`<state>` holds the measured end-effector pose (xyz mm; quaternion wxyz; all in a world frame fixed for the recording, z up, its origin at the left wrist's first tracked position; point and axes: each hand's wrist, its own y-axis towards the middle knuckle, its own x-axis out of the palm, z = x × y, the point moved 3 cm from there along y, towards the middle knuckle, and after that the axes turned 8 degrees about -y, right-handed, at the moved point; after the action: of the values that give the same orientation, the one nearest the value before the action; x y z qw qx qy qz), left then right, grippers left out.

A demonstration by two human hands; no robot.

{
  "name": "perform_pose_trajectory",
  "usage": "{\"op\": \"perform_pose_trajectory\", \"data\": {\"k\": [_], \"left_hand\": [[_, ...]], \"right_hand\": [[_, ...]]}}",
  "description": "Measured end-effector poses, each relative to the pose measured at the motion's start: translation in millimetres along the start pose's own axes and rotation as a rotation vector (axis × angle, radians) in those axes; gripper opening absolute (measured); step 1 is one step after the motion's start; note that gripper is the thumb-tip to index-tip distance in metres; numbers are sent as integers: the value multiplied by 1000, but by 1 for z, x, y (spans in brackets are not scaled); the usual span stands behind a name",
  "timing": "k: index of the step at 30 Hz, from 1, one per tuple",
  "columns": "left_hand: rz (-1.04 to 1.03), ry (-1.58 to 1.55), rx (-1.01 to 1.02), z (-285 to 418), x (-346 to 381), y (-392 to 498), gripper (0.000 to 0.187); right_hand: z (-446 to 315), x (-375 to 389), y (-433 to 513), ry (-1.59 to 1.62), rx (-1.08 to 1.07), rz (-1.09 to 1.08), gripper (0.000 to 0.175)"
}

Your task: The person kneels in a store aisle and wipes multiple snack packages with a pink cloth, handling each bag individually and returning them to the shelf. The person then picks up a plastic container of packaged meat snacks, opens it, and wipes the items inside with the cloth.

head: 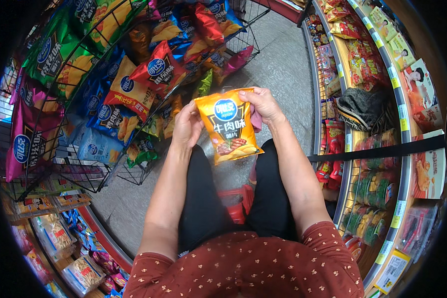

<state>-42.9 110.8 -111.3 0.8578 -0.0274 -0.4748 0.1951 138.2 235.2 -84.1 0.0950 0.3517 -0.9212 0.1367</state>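
Observation:
An orange-yellow bag of potato chips point(235, 128) is held up in front of my lap, its printed front facing me. My left hand point(188, 124) grips the bag's upper left edge, with the fingertips partly hidden behind it. At the top right corner, my right hand point(262, 106) pinches the bag, thumb on the front. A piece of pink cloth point(256, 120) shows below the right hand, beside the bag; whether the hand holds it I cannot tell. Ahead and to the left, a black wire basket rack point(164, 100) is heaped with chip bags, including a red bag point(158, 70).
Packaged snacks line shelves point(404, 149) on the right, where a dark knitted item point(363, 108) lies and a black strap point(376, 152) crosses. More packets sit on low shelves point(87, 218) at left. A red plastic object point(235, 203) is between my legs on the grey floor point(279, 48).

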Motion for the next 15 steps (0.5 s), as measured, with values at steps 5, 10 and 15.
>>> {"op": "perform_pose_trajectory", "data": {"k": [5,10,15], "left_hand": [[-230,144,-119,-16,25,-7,40],[-150,113,-243,-27,34,-2,42],[-85,78,-291,-30,36,4,36]], "right_hand": [[-1,-5,-3,190,0,0,25],[5,-9,-1,77,15,24,25],[8,-15,0,103,-3,20,27]]}}
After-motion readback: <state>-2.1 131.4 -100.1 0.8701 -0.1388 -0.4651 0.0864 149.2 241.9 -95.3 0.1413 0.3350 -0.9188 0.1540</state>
